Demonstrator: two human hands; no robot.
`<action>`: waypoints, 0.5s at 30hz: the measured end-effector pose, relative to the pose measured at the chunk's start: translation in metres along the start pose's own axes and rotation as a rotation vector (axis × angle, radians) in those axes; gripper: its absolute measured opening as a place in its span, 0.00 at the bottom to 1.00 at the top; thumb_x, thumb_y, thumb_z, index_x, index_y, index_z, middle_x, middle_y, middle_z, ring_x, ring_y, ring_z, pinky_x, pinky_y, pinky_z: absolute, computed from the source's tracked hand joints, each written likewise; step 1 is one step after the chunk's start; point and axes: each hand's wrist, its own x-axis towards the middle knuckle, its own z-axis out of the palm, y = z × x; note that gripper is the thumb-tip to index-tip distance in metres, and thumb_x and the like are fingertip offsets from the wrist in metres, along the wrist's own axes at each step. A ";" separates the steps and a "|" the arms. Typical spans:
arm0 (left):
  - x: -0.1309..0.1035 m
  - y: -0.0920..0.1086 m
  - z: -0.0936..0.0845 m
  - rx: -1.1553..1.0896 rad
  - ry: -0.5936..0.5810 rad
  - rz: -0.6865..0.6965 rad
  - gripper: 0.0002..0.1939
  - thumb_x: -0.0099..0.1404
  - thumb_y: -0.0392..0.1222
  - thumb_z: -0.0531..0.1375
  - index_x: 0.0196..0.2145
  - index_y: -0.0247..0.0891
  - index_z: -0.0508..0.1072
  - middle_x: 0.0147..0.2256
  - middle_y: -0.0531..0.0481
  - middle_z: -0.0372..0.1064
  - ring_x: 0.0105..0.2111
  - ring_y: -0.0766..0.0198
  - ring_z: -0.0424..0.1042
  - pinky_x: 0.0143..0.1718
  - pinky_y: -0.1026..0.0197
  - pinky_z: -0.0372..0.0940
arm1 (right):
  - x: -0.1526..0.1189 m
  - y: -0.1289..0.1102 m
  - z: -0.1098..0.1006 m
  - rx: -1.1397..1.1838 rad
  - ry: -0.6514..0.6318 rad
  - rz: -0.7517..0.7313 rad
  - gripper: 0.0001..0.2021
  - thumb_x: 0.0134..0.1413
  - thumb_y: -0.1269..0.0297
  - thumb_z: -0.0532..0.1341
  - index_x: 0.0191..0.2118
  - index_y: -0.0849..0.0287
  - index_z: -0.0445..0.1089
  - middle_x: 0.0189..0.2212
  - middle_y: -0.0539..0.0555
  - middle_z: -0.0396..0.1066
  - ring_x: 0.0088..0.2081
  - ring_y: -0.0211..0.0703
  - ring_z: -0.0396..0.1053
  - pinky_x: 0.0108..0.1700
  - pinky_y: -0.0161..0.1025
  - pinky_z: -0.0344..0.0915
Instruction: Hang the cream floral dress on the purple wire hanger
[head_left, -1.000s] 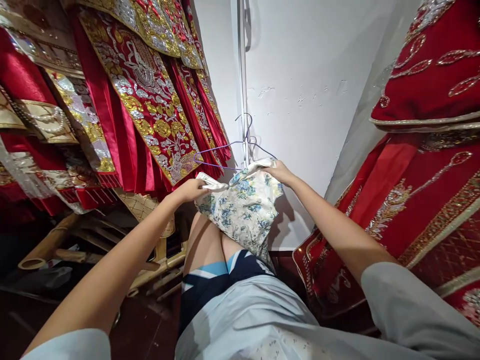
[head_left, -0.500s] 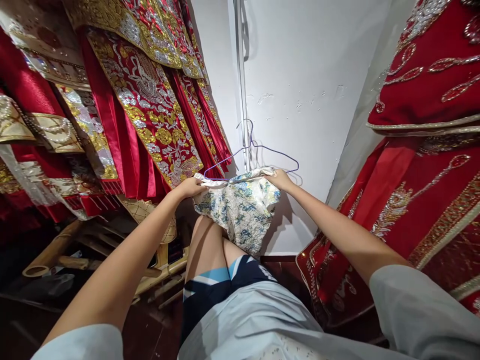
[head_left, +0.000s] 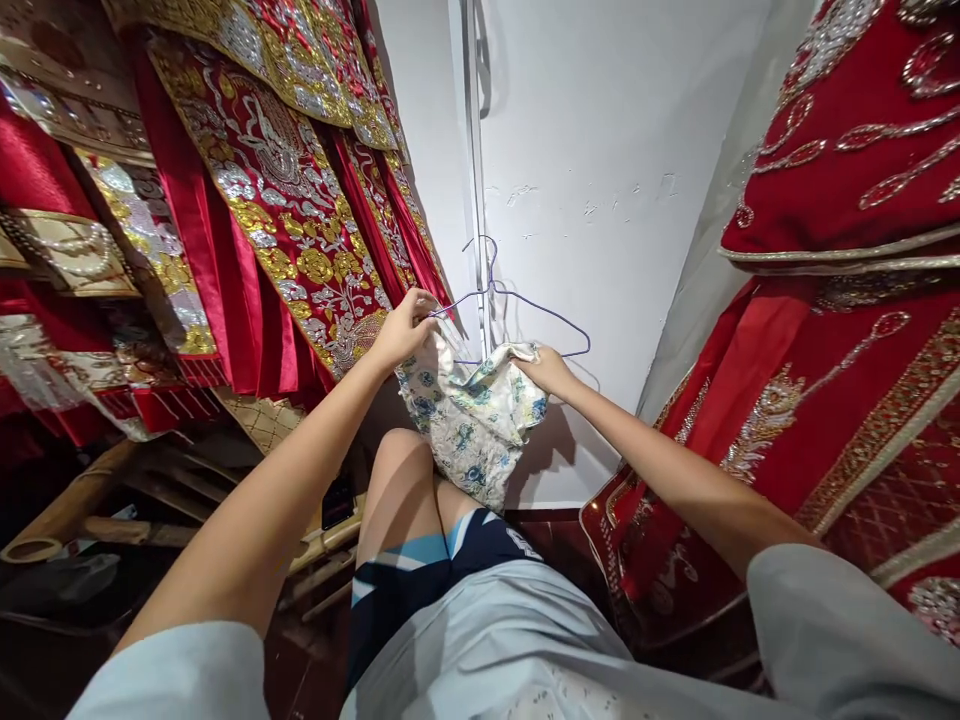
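A purple wire hanger (head_left: pixel 540 312) hangs at a pale vertical metal pole against the white wall. Below it is a floral garment (head_left: pixel 480 440), white with blue, green and yellow flowers. My left hand (head_left: pixel 407 325) pinches the garment's left shoulder up against the left end of the hanger. My right hand (head_left: pixel 549 372) grips the garment's right upper edge just under the hanger's right arm. That right arm of the hanger is bare, and the cloth sags between my two hands.
Red costumes with gold and silver embroidery (head_left: pixel 300 220) hang on the left. More beaded red costumes (head_left: pixel 810 380) are on the right. Bamboo furniture (head_left: pixel 112 530) stands low on the left. The pole (head_left: pixel 472 130) rises along the white wall (head_left: pixel 600 120).
My left hand has moved up and right to the hanger's left end, raising that side of the garment. My right hand still grips its side. The view has shifted slightly.
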 end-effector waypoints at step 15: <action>0.006 -0.018 0.009 0.158 0.016 -0.007 0.12 0.64 0.37 0.51 0.36 0.37 0.75 0.39 0.42 0.65 0.41 0.52 0.69 0.47 0.53 0.65 | -0.009 0.001 -0.078 0.084 0.320 -0.120 0.31 0.44 0.57 0.68 0.56 0.66 0.72 0.47 0.64 0.77 0.45 0.56 0.75 0.51 0.48 0.68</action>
